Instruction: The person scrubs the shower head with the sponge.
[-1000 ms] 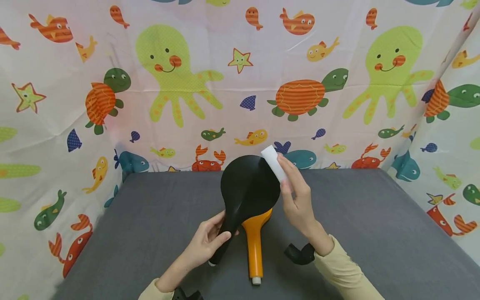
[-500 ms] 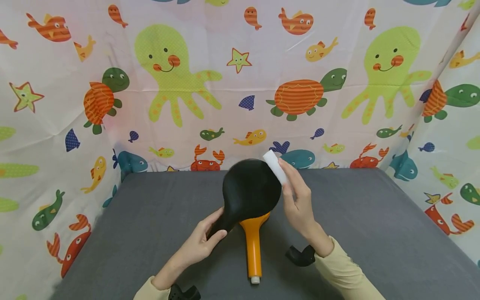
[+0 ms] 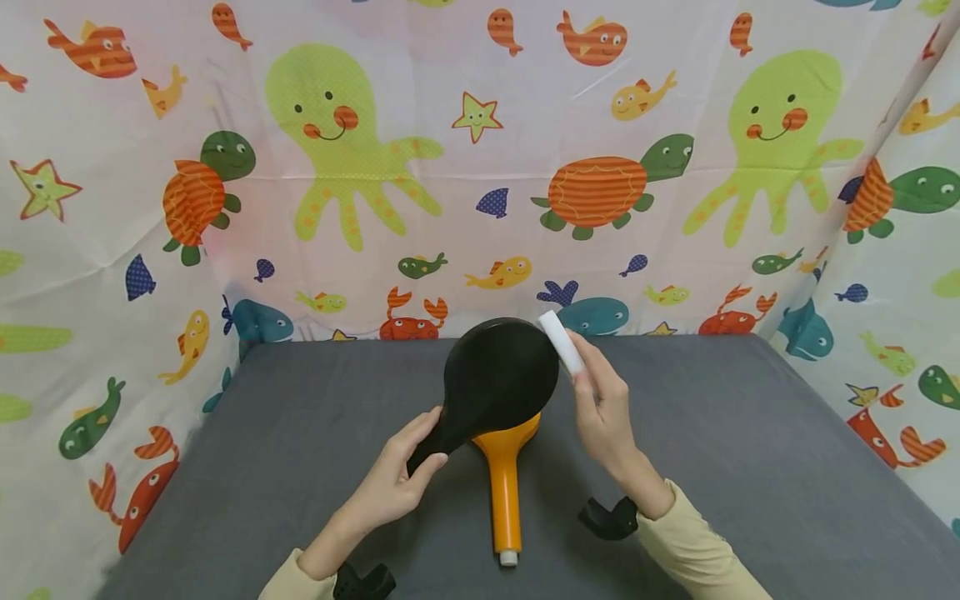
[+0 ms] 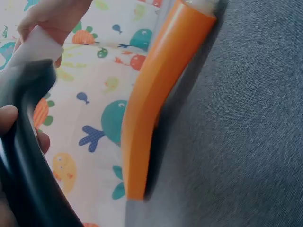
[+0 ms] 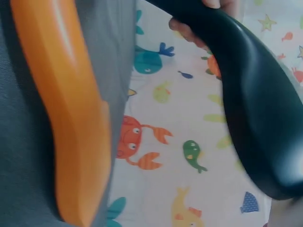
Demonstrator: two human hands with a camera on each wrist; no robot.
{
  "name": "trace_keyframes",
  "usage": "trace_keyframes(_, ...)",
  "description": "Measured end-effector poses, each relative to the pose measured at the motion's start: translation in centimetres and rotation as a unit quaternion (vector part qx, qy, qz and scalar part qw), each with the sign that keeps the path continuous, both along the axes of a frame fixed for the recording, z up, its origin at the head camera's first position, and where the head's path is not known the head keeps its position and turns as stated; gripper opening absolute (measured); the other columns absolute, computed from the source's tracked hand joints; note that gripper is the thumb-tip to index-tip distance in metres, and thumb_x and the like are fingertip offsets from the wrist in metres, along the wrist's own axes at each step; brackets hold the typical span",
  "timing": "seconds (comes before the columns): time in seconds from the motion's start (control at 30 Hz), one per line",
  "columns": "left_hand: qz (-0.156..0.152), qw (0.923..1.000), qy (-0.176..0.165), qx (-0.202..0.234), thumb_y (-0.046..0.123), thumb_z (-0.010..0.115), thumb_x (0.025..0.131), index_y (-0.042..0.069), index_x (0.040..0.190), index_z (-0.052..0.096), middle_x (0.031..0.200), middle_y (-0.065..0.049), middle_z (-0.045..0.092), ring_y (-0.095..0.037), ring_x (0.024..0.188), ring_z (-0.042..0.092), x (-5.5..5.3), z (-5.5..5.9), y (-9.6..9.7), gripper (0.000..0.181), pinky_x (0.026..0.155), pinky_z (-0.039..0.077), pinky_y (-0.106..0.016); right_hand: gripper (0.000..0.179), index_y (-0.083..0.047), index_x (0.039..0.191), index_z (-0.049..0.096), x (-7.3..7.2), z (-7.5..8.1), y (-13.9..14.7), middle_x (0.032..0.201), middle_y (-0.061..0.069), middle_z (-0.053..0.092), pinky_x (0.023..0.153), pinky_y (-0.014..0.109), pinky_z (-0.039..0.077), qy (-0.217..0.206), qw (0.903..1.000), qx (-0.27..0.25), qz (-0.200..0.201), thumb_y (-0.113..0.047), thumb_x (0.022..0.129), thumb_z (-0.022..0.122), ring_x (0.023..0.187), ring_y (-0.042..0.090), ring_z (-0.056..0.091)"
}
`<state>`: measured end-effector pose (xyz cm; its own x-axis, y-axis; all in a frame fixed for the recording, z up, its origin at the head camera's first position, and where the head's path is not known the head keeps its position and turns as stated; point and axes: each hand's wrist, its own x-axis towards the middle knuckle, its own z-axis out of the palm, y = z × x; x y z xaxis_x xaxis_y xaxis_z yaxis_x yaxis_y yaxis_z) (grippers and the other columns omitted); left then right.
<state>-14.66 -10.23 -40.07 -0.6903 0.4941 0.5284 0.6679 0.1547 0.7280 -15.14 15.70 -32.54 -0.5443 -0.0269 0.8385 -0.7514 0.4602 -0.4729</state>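
My left hand [image 3: 390,483] grips the handle of a black handheld shower head [image 3: 498,375], held up above the table with its broad round end tilted away. Against the right side of its rim, my right hand [image 3: 609,417] holds a small white sponge block [image 3: 561,343] between thumb and fingers. In the left wrist view the sponge [image 4: 35,47] meets the far end of the black shower head [image 4: 26,127]. An orange shower head [image 3: 506,492] lies on the table behind and below it, its round end partly hidden by the black one.
A grey cloth [image 3: 315,417] covers the table. Around its back and sides hangs a white curtain [image 3: 420,50] printed with sea animals. Both wrists wear black camera mounts [image 3: 609,518].
My left hand has tipped the black shower head, so its handle's pale end is out of sight. The right hand and sponge have shifted slightly right and down. The orange shower head stays put.
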Motion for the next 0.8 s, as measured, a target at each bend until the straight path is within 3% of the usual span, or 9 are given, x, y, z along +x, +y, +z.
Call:
trace_keyframes(0.17, 0.036, 0.9928, 0.1, -0.055, -0.003, 0.058, 0.088, -0.009, 0.135, 0.039, 0.125, -0.016, 0.05, -0.024, 0.105, 0.055, -0.1, 0.2, -0.1, 0.051, 0.087, 0.047, -0.03, 0.041, 0.005, 0.123, 0.055, -1.2, -0.2, 0.3, 0.125, 0.02, 0.054, 0.081, 0.02, 0.042, 0.026, 0.9994, 0.019, 0.015, 0.009, 0.084, 0.043, 0.102, 0.029, 0.052)
trace_keyframes(0.27, 0.081, 0.9781, 0.164, -0.098, -0.003, 0.064, 0.083, -0.004, 0.133, 0.045, 0.119, -0.009, 0.054, -0.017, 0.094, 0.056, -0.1, 0.1, 0.0, 0.053, 0.075, 0.048, -0.033, 0.04, 0.0, 0.123, 0.057, -1.6, -0.2, 0.3, 0.129, 0.016, 0.052, 0.084, 0.026, 0.047, 0.039, 0.9974, 0.051, 0.03, 0.002, 0.084, 0.047, 0.113, 0.029, 0.05)
trace_keyframes(0.37, 0.116, 0.9628, 0.209, -0.126, -0.003, 0.068, 0.078, -0.001, 0.131, 0.048, 0.117, -0.008, 0.055, -0.017, 0.095, 0.055, -0.2, 0.0, 0.2, 0.057, 0.074, 0.045, -0.034, 0.039, -0.003, 0.122, 0.058, -1.7, -0.2, 0.4, 0.131, 0.014, 0.051, 0.084, 0.033, 0.049, 0.044, 0.9953, 0.081, 0.031, -0.002, 0.084, 0.05, 0.116, 0.03, 0.048)
trace_keyframes(0.43, 0.13, 0.9572, 0.225, -0.128, -0.004, 0.069, 0.077, 0.0, 0.131, 0.049, 0.117, -0.008, 0.056, -0.018, 0.094, 0.055, -0.3, 0.0, 0.3, 0.058, 0.073, 0.045, -0.033, 0.038, -0.003, 0.123, 0.059, -1.8, -0.5, 0.7, 0.131, 0.013, 0.052, 0.083, 0.037, 0.05, 0.038, 0.9958, 0.082, 0.014, -0.001, 0.085, 0.051, 0.116, 0.029, 0.049)
trace_keyframes(0.57, 0.151, 0.9533, 0.23, -0.124, -0.004, 0.069, 0.076, 0.001, 0.129, 0.051, 0.115, -0.008, 0.056, -0.018, 0.091, 0.055, -0.3, 0.1, 0.4, 0.056, 0.072, 0.045, -0.033, 0.038, -0.005, 0.124, 0.058, -2.0, -1.3, 1.4, 0.126, 0.011, 0.056, 0.08, 0.041, 0.051, -0.003, 0.9976, 0.061, -0.033, 0.003, 0.087, 0.052, 0.108, 0.024, 0.055)
trace_keyframes(0.67, 0.17, 0.9475, 0.233, -0.138, -0.004, 0.07, 0.075, 0.0, 0.128, 0.052, 0.112, -0.009, 0.056, -0.02, 0.091, 0.056, -0.1, 0.3, 0.5, 0.056, 0.072, 0.046, -0.034, 0.039, -0.005, 0.125, 0.057, -2.1, -1.5, 1.3, 0.125, 0.014, 0.056, 0.077, 0.046, 0.052, -0.024, 0.9971, 0.056, -0.046, 0.004, 0.088, 0.053, 0.105, 0.025, 0.055)
trace_keyframes(0.8, 0.193, 0.9327, 0.249, -0.176, -0.002, 0.071, 0.074, -0.001, 0.126, 0.053, 0.107, -0.01, 0.056, -0.021, 0.091, 0.056, 0.3, 0.5, 0.7, 0.055, 0.072, 0.047, -0.034, 0.037, -0.004, 0.126, 0.056, -1.5, -1.3, 0.2, 0.13, 0.018, 0.051, 0.084, 0.05, 0.047, 0.013, 0.9947, 0.095, -0.039, -0.004, 0.09, 0.05, 0.113, 0.032, 0.049)
